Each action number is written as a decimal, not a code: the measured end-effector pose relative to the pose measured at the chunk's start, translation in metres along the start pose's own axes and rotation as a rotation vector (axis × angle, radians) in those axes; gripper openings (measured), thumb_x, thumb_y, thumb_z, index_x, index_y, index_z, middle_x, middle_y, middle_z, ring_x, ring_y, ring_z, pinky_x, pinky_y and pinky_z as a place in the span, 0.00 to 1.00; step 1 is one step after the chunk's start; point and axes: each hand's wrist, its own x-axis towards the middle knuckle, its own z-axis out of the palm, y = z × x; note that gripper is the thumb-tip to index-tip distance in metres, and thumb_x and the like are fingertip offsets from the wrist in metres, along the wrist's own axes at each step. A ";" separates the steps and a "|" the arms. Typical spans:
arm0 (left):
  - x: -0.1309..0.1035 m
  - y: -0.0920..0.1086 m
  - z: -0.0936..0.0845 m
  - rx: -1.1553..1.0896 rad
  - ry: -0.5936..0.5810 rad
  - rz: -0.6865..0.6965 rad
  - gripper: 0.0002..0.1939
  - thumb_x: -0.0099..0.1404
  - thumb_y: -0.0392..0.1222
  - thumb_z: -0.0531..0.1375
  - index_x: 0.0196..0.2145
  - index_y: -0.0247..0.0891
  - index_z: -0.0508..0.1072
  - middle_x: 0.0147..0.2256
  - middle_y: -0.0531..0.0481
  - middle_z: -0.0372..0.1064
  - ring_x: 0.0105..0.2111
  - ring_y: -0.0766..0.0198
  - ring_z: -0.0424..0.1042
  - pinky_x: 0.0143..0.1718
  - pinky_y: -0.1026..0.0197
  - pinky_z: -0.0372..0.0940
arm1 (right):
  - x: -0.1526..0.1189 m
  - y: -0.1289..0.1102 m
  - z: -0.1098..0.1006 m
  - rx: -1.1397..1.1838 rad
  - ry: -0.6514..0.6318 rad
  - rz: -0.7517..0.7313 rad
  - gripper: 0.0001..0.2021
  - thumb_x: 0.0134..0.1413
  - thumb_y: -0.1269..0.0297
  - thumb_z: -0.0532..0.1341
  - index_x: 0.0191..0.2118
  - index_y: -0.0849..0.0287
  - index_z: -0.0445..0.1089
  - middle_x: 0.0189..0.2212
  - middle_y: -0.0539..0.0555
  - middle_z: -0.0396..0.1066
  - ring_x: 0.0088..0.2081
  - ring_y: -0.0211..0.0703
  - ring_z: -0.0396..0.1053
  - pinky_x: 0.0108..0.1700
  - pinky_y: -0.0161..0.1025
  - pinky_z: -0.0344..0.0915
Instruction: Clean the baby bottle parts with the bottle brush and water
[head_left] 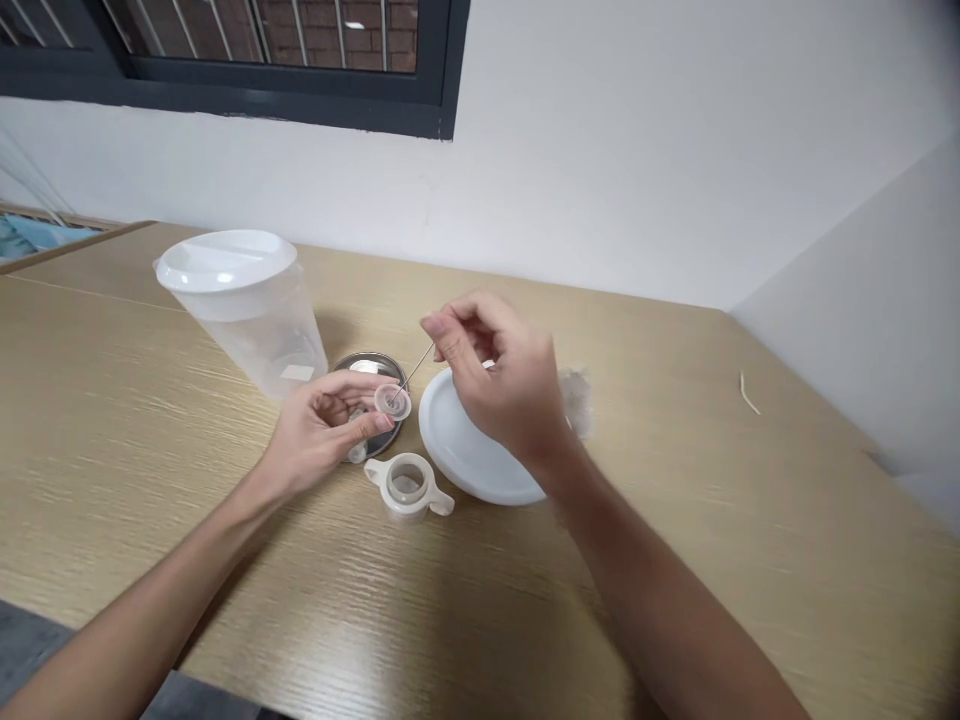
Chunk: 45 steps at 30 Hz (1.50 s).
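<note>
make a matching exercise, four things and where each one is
1. pitcher
2. two-handled cup
3. thin rod
4. small clear disc

A. gripped in the right hand
B. left of the metal dish
C. pinched in the left hand
D. on the table, nearer the viewer than the metal dish

Pairs: 1-B, 2-D, 3-A, 4-C

white wall (pixel 600 150) – dark-framed window (pixel 442 80)

We saw the pale bowl (pixel 469 455) partly hidden behind the right hand (pixel 499 370). The window (pixel 285 60) was cut off above.
</note>
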 end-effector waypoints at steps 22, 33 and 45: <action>-0.001 0.009 -0.005 0.103 0.058 0.083 0.16 0.59 0.42 0.76 0.45 0.43 0.84 0.43 0.45 0.84 0.41 0.59 0.83 0.44 0.62 0.77 | -0.015 0.011 0.024 -0.079 -0.179 -0.021 0.13 0.69 0.59 0.60 0.31 0.56 0.67 0.23 0.44 0.67 0.24 0.33 0.56 0.30 0.34 0.52; 0.002 0.007 -0.009 0.224 -0.031 0.127 0.16 0.55 0.38 0.75 0.43 0.42 0.85 0.41 0.45 0.84 0.36 0.60 0.81 0.39 0.61 0.74 | -0.005 0.002 0.002 -0.142 0.020 -0.060 0.13 0.70 0.61 0.60 0.31 0.56 0.65 0.23 0.45 0.65 0.24 0.32 0.58 0.30 0.34 0.57; 0.001 0.006 -0.011 0.285 -0.023 0.198 0.17 0.55 0.38 0.75 0.44 0.39 0.83 0.40 0.44 0.84 0.37 0.58 0.80 0.38 0.59 0.73 | 0.004 -0.008 -0.025 -0.109 0.096 -0.076 0.16 0.70 0.55 0.61 0.30 0.55 0.66 0.19 0.45 0.62 0.20 0.32 0.58 0.23 0.35 0.55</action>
